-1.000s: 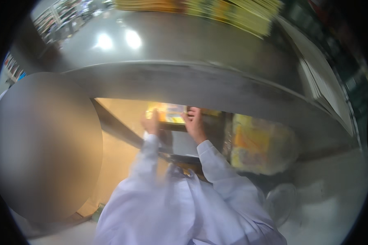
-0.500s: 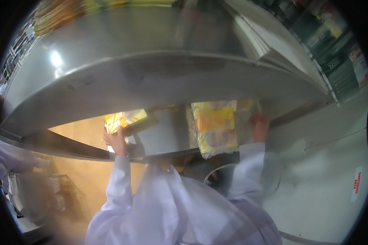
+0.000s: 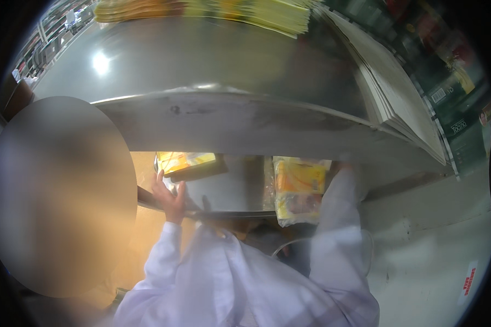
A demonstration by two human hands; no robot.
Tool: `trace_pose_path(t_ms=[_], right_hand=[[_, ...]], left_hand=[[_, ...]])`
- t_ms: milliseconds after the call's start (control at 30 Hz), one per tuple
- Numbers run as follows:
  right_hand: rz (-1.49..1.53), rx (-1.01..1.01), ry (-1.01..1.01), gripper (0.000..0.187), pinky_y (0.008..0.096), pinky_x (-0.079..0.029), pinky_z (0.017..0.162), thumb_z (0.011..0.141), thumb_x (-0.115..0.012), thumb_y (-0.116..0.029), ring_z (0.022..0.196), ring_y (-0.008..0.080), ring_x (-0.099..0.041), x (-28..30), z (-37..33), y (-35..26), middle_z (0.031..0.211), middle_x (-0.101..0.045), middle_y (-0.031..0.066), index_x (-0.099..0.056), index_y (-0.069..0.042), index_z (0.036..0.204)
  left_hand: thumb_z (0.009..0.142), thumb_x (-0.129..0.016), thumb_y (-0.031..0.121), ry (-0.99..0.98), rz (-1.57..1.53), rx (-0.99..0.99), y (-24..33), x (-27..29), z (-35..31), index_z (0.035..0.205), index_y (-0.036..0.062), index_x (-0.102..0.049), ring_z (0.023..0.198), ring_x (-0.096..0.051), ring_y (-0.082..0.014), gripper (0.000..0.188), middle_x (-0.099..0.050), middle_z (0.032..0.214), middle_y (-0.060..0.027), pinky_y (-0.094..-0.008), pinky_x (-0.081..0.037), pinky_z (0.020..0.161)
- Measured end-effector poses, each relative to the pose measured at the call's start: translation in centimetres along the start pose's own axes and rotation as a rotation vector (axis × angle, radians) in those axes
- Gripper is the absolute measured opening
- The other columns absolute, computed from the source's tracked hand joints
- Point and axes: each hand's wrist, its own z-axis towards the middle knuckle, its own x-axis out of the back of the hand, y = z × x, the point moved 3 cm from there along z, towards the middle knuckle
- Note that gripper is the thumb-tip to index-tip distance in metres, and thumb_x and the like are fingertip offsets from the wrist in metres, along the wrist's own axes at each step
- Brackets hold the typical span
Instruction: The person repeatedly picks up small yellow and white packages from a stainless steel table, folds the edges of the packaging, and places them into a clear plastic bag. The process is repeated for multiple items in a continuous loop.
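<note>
On the lower metal shelf lies a stack of yellow and orange printed packets [image 3: 186, 161], partly under the upper shelf's edge. My left hand [image 3: 170, 198] is at the stack's near left corner, with thumb and fingers apart; fingertips are close to the stack, and contact is unclear. Farther right, a clear plastic bag of yellow-orange packets [image 3: 299, 188] rests on the same shelf, its near end over the front edge. Beyond that bag's right side, my right hand [image 3: 343, 165] reaches under the upper shelf. Its fingers are hidden and blurred.
The upper steel shelf [image 3: 213, 60] hangs over the work, holding a pile of yellow and orange flat sheets [image 3: 245, 12]. White boards [image 3: 387, 92] lean at its right end beside dark green printed cartons [image 3: 453, 109]. A blurred oval covers the left side.
The whole view has shifted, so the shelves sit lower and farther right. My right hand has gone farther under the upper shelf. My left hand's fingers have spread beside the packet stack.
</note>
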Motion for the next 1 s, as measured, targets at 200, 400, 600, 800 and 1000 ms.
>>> trace_pose_path(t_ms=[200, 400, 600, 800, 1000], right_hand=[[-0.044, -0.028, 0.006, 0.04, 0.0364, -0.044, 0.098, 0.087, -0.061, -0.018, 0.117, 0.0279, -0.055, 0.7, -0.1, -0.5, 0.125, -0.057, 0.0163, -0.055, -0.004, 0.124], [0.029, -0.038, 0.076, 0.04, 0.0364, -0.044, 0.098, 0.086, -0.062, -0.018, 0.116, 0.0277, -0.055, 1.0, -0.1, -1.0, 0.125, -0.057, 0.0155, -0.056, -0.005, 0.124], [0.379, 0.058, 0.4, 0.041, 0.0364, -0.044, 0.097, 0.085, -0.063, -0.018, 0.116, 0.0274, -0.055, 0.0, -4.8, 1.3, 0.125, -0.058, 0.0146, -0.056, -0.006, 0.124], [0.508, 0.369, 0.368, 0.041, 0.0364, -0.045, 0.097, 0.085, -0.064, -0.018, 0.115, 0.0272, -0.056, 0.0, -11.7, 4.4, 0.125, -0.058, 0.0138, -0.056, -0.006, 0.124], [1.06, 0.034, 0.211, 0.048, 0.0322, -0.044, 0.099, 0.084, -0.066, -0.025, 0.118, 0.0251, -0.054, -2.4, -4.6, 8.1, 0.127, -0.058, 0.0123, -0.054, -0.009, 0.128]], left_hand=[[0.085, -0.066, 0.029, -0.042, -0.086, 0.056, 0.4, 1.2, -1.2, 0.134, 0.0058, -0.041, 0.134, -0.025, -0.0361, 0.06, -0.03, 0.142, -0.0213, -0.0461, -0.019, 0.109], [0.085, -0.065, 0.022, -0.123, -0.018, 0.016, 1.2, 1.1, -0.9, 0.129, 0.0062, -0.046, 0.132, -0.029, -0.0356, 0.05, -0.033, 0.138, -0.0207, -0.0446, -0.026, 0.107], [0.086, -0.064, 0.02, -0.149, -0.113, -0.015, 1.2, 0.9, -1.0, 0.123, 0.0052, -0.05, 0.128, -0.036, -0.0331, 0.043, -0.043, 0.131, -0.0173, -0.0428, -0.028, 0.106], [0.087, -0.063, 0.017, -0.22, -0.202, 0.121, 0.4, 1.5, -1.9, 0.122, 0.0052, -0.05, 0.125, -0.04, -0.0298, 0.039, -0.047, 0.127, -0.0139, -0.04, -0.032, 0.105], [0.085, -0.064, 0.014, -0.257, -0.295, 0.029, 2.1, -0.4, -1.6, 0.119, 0.0054, -0.052, 0.12, -0.043, -0.028, 0.037, -0.049, 0.124, -0.0116, -0.0385, -0.034, 0.102]])
